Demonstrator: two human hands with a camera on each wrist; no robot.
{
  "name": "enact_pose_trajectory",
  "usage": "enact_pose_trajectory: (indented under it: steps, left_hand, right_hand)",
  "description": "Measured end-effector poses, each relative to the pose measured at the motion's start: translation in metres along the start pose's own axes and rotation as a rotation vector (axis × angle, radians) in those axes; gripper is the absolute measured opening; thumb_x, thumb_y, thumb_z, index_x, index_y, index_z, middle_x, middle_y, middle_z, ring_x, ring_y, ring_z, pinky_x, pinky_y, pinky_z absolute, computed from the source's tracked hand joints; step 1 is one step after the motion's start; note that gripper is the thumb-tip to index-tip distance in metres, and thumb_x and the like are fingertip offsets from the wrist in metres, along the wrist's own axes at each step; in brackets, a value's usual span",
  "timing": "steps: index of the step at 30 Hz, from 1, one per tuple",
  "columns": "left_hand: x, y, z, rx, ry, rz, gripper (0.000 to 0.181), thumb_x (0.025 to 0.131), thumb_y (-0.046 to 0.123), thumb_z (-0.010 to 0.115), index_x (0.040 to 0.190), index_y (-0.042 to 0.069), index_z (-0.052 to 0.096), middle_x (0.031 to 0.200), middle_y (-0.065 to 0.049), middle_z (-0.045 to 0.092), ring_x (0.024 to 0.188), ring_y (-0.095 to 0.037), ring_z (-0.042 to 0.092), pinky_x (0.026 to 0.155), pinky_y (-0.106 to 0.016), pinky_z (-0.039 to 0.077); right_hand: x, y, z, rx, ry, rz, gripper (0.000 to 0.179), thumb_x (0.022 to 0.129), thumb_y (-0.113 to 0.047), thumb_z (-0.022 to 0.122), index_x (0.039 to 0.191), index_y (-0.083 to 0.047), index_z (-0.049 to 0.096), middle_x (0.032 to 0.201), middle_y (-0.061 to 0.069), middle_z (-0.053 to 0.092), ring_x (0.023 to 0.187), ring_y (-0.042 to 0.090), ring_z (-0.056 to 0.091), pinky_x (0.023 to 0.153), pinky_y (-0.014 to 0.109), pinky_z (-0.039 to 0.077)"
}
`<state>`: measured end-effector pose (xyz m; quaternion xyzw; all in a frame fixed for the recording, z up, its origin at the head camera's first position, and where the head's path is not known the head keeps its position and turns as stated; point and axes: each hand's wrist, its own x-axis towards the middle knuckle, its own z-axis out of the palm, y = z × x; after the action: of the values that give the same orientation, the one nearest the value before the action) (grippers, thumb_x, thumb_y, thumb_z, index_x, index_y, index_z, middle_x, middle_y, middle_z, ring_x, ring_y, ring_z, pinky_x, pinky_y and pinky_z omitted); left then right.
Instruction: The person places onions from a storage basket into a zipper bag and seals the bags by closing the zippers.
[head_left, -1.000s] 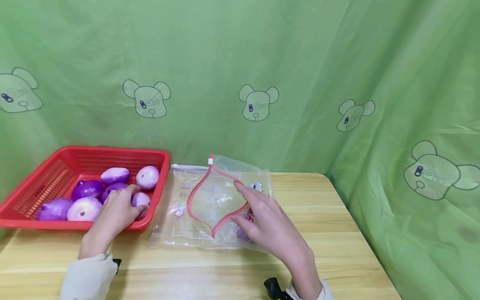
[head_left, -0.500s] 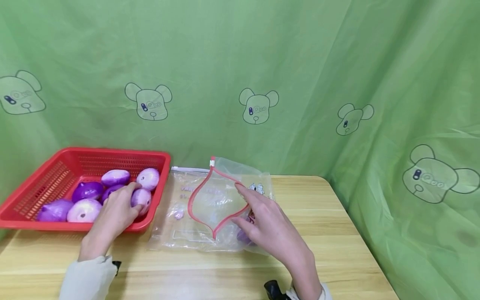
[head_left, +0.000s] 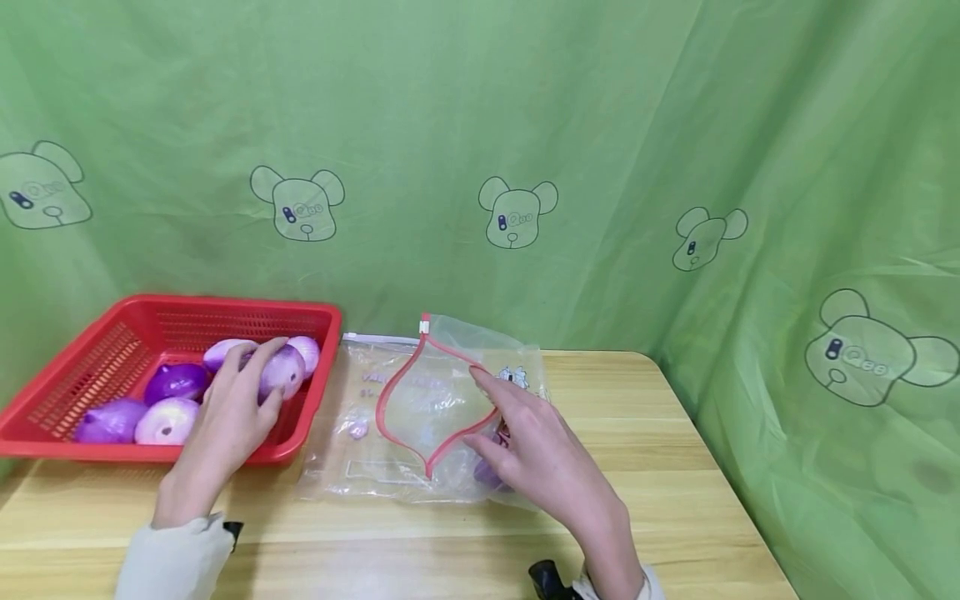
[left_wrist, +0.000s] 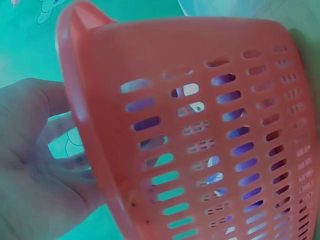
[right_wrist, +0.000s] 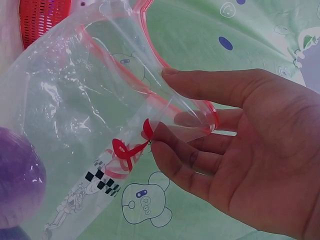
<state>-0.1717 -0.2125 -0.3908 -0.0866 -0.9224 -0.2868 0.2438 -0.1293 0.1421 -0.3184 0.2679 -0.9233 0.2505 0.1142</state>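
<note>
In the head view my left hand (head_left: 231,410) grips a purple-white onion (head_left: 285,373) above other onions in the red plastic basket (head_left: 326,392). The basket wall hides that onion in the left wrist view, where part of the hand (left_wrist: 35,165) shows beyond the rim. My right hand (head_left: 551,450) holds the right side of a clear zip bag (head_left: 360,458), its red-edged mouth spread wide. Thumb and curled fingers lie on either side of the bag's edge in the right wrist view. A purple onion (right_wrist: 20,175) is inside the bag.
Several onions, among them a dark purple one (head_left: 176,383) and a pale one (head_left: 167,422), lie in the basket. The wooden table (head_left: 622,417) ends at a rounded far right corner. A green curtain (head_left: 412,108) hangs behind and to the right.
My left hand has lifted the onion off the basket's bottom, up and slightly back towards the far onions. The right hand and the bag have stayed in place.
</note>
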Motion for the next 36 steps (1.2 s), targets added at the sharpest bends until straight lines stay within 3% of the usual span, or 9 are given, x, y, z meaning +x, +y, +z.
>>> enact_pose_trajectory:
  steps: [4,11,16,25,36]
  left_hand:
    - [0.001,0.006,-0.002,0.001,-0.002,0.016,0.055,0.09,0.002,0.065,0.143,0.011,0.052,0.136,-0.026,0.045,0.117,-0.05,0.05,0.094,-0.071,0.041]
    - [0.003,0.018,-0.003,-0.034,0.07,0.067,0.051,0.09,0.005,0.068,0.14,0.011,0.057,0.135,-0.023,0.048,0.12,-0.045,0.051,0.094,-0.068,0.042]
    - [0.003,0.025,-0.004,-0.039,0.086,0.081,0.052,0.089,0.007,0.069,0.139,0.012,0.057,0.134,-0.021,0.05,0.12,-0.042,0.052,0.094,-0.066,0.044]
    - [0.002,0.045,-0.009,-0.064,0.11,0.141,0.054,0.087,0.008,0.073,0.139,0.009,0.056,0.135,-0.016,0.054,0.123,-0.036,0.054,0.1,-0.059,0.044]
    - [-0.001,0.069,-0.014,-0.094,0.124,0.229,0.06,0.082,0.003,0.078,0.138,0.007,0.055,0.135,-0.012,0.055,0.125,-0.031,0.054,0.103,-0.049,0.043]
  right_hand:
    - [0.0,0.001,0.0,-0.002,0.001,-0.004,0.071,0.085,-0.022,0.08,0.147,-0.008,0.048,0.121,0.0,0.064,0.072,0.006,0.052,0.065,0.02,0.048]
    - [-0.001,0.001,0.001,-0.008,0.013,-0.014,0.072,0.084,-0.021,0.081,0.146,-0.007,0.049,0.123,0.002,0.064,0.073,0.006,0.052,0.066,0.021,0.049]
    - [-0.001,0.002,0.0,-0.011,0.013,-0.013,0.071,0.084,-0.021,0.081,0.146,-0.007,0.049,0.129,0.003,0.063,0.077,0.006,0.052,0.069,0.022,0.049]
    - [0.0,0.001,0.0,0.024,-0.004,-0.004,0.073,0.085,-0.019,0.08,0.149,-0.008,0.045,0.109,-0.002,0.064,0.069,0.009,0.054,0.06,0.019,0.048]
    - [0.0,0.002,0.002,0.008,0.014,-0.02,0.076,0.083,-0.019,0.082,0.148,-0.006,0.045,0.11,0.002,0.065,0.07,0.007,0.052,0.061,0.019,0.048]
